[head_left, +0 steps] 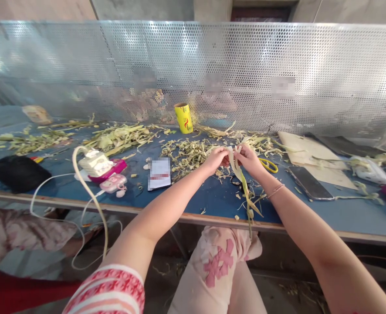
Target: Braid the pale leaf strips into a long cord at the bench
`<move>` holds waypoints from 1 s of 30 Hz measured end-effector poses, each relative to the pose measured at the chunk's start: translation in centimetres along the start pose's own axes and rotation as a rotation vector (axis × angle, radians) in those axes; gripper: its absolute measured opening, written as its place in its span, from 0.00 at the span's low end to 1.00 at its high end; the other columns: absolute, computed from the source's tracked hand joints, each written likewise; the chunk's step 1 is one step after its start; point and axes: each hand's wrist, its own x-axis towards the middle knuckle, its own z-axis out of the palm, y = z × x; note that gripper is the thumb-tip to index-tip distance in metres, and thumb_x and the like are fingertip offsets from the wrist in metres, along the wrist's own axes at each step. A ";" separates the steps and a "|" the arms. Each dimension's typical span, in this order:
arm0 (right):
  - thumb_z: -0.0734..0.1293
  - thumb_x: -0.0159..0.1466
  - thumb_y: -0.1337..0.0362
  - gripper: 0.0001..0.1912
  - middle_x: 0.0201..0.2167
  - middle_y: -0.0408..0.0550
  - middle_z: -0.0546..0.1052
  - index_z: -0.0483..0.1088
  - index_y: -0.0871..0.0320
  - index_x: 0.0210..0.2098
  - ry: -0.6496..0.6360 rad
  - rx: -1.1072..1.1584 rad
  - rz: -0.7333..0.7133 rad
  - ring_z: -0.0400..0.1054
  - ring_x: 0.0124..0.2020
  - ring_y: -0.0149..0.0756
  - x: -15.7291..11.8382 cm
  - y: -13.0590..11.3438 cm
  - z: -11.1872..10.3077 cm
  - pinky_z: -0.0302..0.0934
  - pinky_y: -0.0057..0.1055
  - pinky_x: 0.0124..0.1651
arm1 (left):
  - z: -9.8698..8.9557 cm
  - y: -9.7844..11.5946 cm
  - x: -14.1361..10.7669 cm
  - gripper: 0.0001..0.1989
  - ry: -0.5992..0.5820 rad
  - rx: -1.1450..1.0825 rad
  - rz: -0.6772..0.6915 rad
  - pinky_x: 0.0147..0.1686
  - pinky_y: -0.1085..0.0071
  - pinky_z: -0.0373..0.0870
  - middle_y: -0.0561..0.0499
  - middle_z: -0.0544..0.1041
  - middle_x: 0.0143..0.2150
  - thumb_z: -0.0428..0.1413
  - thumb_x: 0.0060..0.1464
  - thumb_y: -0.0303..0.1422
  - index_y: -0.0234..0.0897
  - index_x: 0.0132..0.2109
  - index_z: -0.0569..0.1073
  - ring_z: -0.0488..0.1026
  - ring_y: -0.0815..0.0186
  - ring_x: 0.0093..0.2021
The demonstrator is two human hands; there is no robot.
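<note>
Above the blue table (193, 205), my left hand (218, 158) pinches the upper part of a pale, flat plant strip (235, 160). From the other side my right hand (248, 158) grips the same strip, close beside the left. Its greenish, leafy lower end (249, 200) hangs down toward the table's front edge. A heap of shredded plant scraps (193, 152) lies left of and behind my hands. A yellow loop handle (269, 165), perhaps of scissors, sits just right of my right hand, partly hidden by the wrist.
A yellow tube (183, 118) stands before a perforated metal screen (193, 56). To the left are a plant pile (121, 138), a black pouch (18, 173) and plugs with cables (96, 163). A card (159, 173) lies nearer the middle; a phone (310, 182) and cardboard (310, 148) lie right.
</note>
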 end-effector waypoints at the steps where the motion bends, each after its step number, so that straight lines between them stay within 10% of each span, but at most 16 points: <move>1: 0.66 0.56 0.53 0.14 0.23 0.39 0.69 0.60 0.55 0.32 0.002 -0.011 0.002 0.65 0.23 0.29 0.0 0.1 0.0 0.60 0.28 0.26 | 0.0 0.0 0.0 0.07 -0.003 0.025 0.012 0.24 0.75 0.64 0.54 0.70 0.20 0.51 0.54 0.30 0.35 0.28 0.66 0.66 0.73 0.19; 30: 0.70 0.52 0.58 0.10 0.20 0.38 0.67 0.69 0.56 0.28 0.029 -0.023 -0.140 0.60 0.18 0.24 -0.6 -1.6 -0.2 0.56 0.27 0.23 | -0.3 -0.2 0.3 0.13 0.049 -0.126 0.011 0.23 0.76 0.61 0.57 0.65 0.20 0.54 0.54 0.37 0.35 0.27 0.63 0.63 0.75 0.19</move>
